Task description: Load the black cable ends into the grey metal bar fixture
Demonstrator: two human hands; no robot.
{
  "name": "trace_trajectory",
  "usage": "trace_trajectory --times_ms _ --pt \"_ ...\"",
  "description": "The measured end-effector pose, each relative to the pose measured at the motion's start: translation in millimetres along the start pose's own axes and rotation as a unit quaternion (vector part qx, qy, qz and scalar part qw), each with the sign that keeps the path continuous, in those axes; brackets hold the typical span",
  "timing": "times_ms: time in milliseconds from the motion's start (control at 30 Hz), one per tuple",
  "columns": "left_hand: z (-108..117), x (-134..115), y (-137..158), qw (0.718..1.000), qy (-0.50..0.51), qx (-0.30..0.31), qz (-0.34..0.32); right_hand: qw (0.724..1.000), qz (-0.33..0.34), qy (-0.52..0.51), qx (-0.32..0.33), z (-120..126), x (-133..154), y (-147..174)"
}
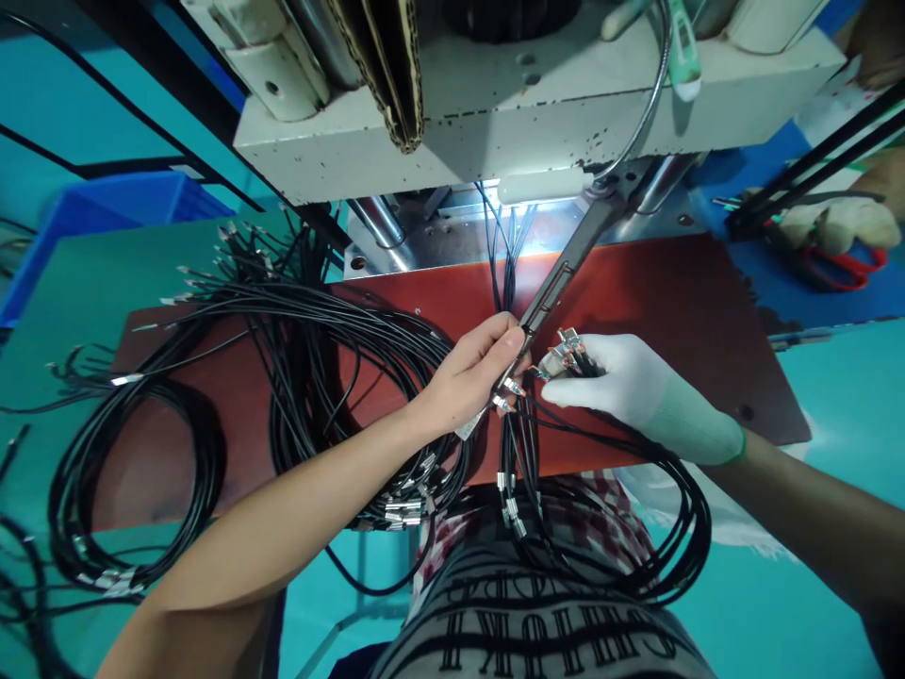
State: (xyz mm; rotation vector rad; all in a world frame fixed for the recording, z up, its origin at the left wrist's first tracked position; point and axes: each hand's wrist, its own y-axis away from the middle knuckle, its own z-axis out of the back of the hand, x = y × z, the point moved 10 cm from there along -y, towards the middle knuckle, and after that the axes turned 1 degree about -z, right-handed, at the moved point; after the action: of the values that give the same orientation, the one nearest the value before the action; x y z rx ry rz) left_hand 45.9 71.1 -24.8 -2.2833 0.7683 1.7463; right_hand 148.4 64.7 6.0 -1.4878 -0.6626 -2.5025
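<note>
My bare left hand is closed around the lower part of a long slotted metal bar, thumb on top. The bar slants up and right toward the machine. Beside my left fingers, a couple of small metal cable ends show against the bar. My right hand, in a white glove, grips a bunch of black cables close to their metal connectors. These connectors point left, close to the bar. The cables loop down over my lap. More black cables run under the bar from the machine.
A press-like machine stands ahead, with a lit gap below it. Coiled black cables and a large cable bundle lie left on the reddish board. At right, another person's gloved hand is near red-handled pliers.
</note>
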Motion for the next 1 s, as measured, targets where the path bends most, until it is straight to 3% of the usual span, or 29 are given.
trace_trajectory --times_ms 167,267,333,433,600,733,867,1000 --pt "-0.2 0.8 0.1 1.0 0.026 -0.002 0.007 0.999 -0.002 -0.006 0.045 -3.3 -7.3 1.9" --pt "-1.3 1.5 0.3 0.999 0.034 0.0 0.01 0.993 0.052 0.035 0.103 -10.9 1.8 4.2" --pt "-1.7 2.4 0.4 0.999 0.034 0.003 0.011 0.99 0.05 0.057 0.115 -14.3 2.5 3.8" --pt "-0.5 4.1 0.4 1.0 0.026 0.003 0.011 0.999 0.001 0.04 0.03 -5.6 -1.7 -1.1" --pt "2.9 6.7 1.2 1.0 0.007 -0.008 0.016 0.996 0.043 0.041 -0.063 -5.2 11.5 -1.8" --pt "4.1 6.6 2.6 1.0 -0.018 -0.019 0.015 0.994 0.068 0.04 -0.07 -10.4 16.7 -3.7" --pt "7.7 -4.7 3.1 0.993 -0.102 -0.039 -0.042 0.993 0.076 0.036 -0.078 -10.5 16.2 -6.9" --pt "9.8 -8.2 2.6 0.99 -0.124 -0.044 -0.057 0.997 0.071 0.019 -0.031 -12.4 12.1 -4.5"
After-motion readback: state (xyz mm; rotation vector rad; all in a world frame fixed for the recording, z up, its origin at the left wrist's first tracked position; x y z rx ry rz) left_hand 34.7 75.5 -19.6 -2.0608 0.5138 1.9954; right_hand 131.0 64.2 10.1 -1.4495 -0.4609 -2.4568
